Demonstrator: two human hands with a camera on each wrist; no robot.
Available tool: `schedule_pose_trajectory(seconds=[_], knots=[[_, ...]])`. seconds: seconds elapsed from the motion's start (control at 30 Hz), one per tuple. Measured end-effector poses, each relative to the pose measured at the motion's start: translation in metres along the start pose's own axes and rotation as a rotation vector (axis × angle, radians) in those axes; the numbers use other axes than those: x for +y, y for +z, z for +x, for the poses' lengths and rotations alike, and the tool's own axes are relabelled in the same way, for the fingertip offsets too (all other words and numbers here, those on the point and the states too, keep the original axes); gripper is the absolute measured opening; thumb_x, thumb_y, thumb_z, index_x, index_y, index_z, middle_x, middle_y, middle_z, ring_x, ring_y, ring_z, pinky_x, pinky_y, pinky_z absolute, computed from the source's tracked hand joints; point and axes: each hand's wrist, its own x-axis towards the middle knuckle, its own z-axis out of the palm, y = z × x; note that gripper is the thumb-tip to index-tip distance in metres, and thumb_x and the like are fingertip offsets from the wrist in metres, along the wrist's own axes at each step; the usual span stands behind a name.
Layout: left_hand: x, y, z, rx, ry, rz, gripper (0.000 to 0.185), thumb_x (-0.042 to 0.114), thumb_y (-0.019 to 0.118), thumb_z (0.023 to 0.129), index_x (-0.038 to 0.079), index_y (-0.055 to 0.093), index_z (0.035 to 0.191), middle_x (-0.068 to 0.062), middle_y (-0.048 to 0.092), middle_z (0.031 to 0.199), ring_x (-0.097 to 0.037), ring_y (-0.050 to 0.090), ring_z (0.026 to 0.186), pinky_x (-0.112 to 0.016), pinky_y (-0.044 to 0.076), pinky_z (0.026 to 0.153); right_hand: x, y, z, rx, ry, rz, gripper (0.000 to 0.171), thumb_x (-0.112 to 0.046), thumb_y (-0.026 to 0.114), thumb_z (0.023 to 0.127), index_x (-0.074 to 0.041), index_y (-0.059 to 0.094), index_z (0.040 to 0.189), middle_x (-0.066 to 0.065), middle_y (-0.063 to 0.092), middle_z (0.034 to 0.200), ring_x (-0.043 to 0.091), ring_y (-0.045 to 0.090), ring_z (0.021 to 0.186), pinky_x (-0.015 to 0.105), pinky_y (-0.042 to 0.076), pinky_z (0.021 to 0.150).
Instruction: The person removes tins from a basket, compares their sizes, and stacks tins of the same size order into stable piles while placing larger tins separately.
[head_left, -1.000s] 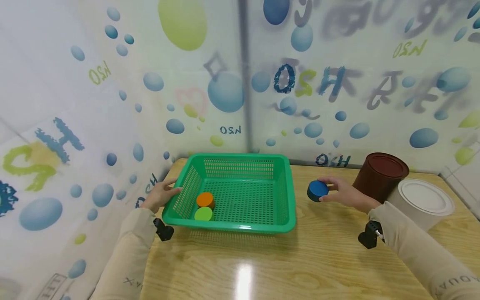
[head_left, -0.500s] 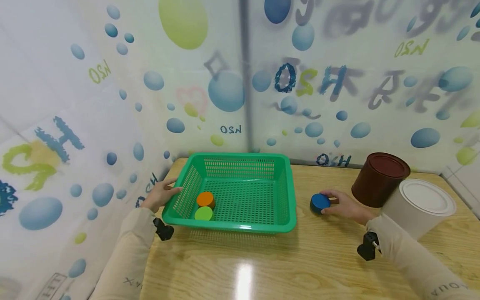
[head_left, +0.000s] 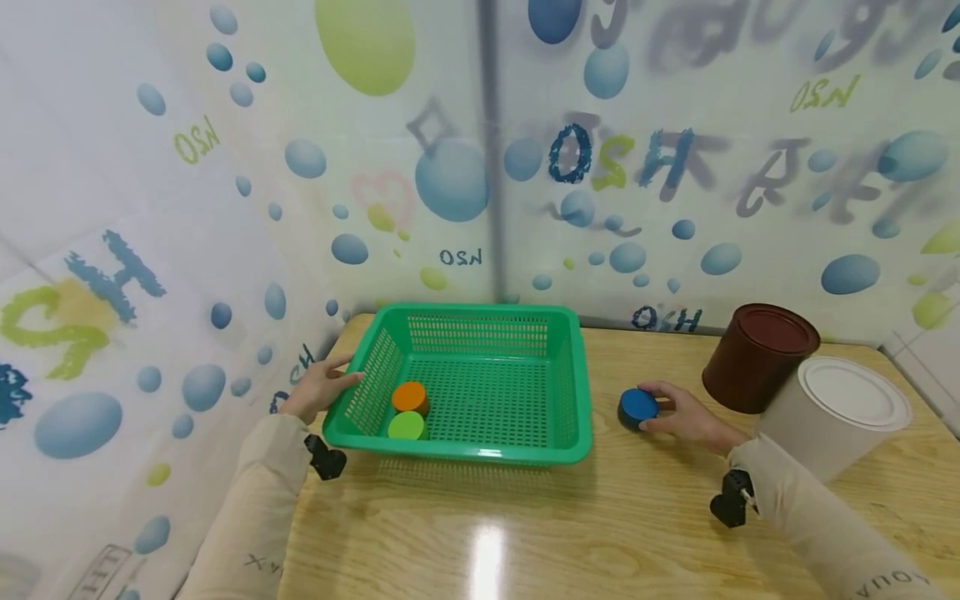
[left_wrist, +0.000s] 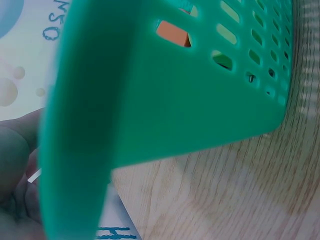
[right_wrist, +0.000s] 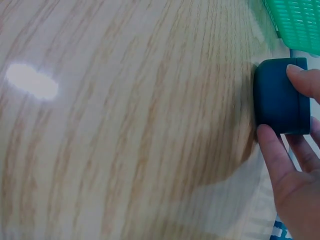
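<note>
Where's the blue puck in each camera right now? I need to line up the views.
Head: the blue puck lies on the table right of the green basket, gripped by the right hand.
Left wrist: not in it; the basket wall fills the picture.
Right wrist: the blue puck is at the right edge, pinched between fingertips.
Shared landmark: the green basket, whose corner shows top right there.

Beige long sleeves on both arms, small dark lettering near the elbows; black camera mount strapped under each wrist.

A makeshift recording booth: a wooden counter hemmed in by bubble-printed plastic sheeting, with toy-like props laid out.
</note>
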Motion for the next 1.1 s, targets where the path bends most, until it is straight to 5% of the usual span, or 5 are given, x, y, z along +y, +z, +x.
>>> schedule_pose_trajectory(seconds=[0.73, 1.1], knots=[[0.003, 0.000, -0.003, -0.004, 0.005, 0.036, 0.061, 0.024, 0.050, 0.092, 0.002, 0.021, 0.141, -0.034, 0.038, 0.124, -0.024, 0.060, 0.082, -0.035, 0.052, 0.067, -0.006, -0.003, -0.010, 0.055, -0.026, -0.003, 0.075, -0.021, 0.067, 0.080, 0.004, 0.024, 0.136, 0.031, 0.031, 0.131, 0.047, 0.031, 0.117, 0.056, 0.036, 0.089], [0.004, 0.000, -0.004, -0.004, 0.002, 0.045, 0.062, 0.025, 0.050, 0.092, 0.002, 0.021, 0.141, -0.034, 0.038, 0.124, -0.024, 0.060, 0.082, -0.035, 0.052, 0.067, -0.035, -0.022, -0.013, 0.124, -0.074, -0.088, 0.069, -0.021, 0.063, 0.084, 0.000, 0.025, 0.138, 0.028, 0.030, 0.134, 0.045, 0.032, 0.118, 0.055, 0.038, 0.087]])
